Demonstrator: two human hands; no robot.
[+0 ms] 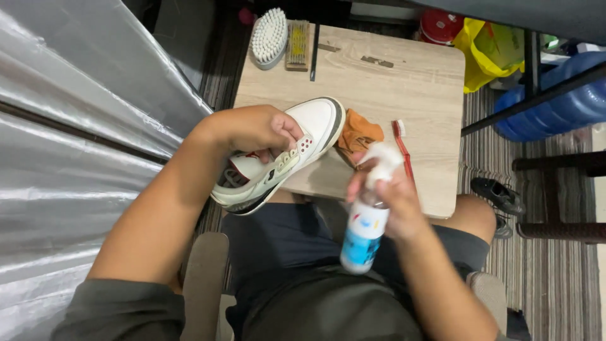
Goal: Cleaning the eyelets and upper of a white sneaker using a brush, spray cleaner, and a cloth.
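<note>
Spray bottle [366,230], contents unclear, beside sneaker [281,158].

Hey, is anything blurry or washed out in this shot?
Head view: the spray bottle top and right hand are motion-blurred; the silver sheet on the left shows streaky glare; the white sneaker in the left hand stays sharp.

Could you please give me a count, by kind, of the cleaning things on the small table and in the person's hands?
Brushes: 3 (white round brush, wooden brush, red toothbrush)
Cloths: 1 (orange cloth)
Spray bottles: 1 (spray bottle, in the right hand)
Sneakers: 1 (white sneaker, in the left hand)
Total: 6
</note>
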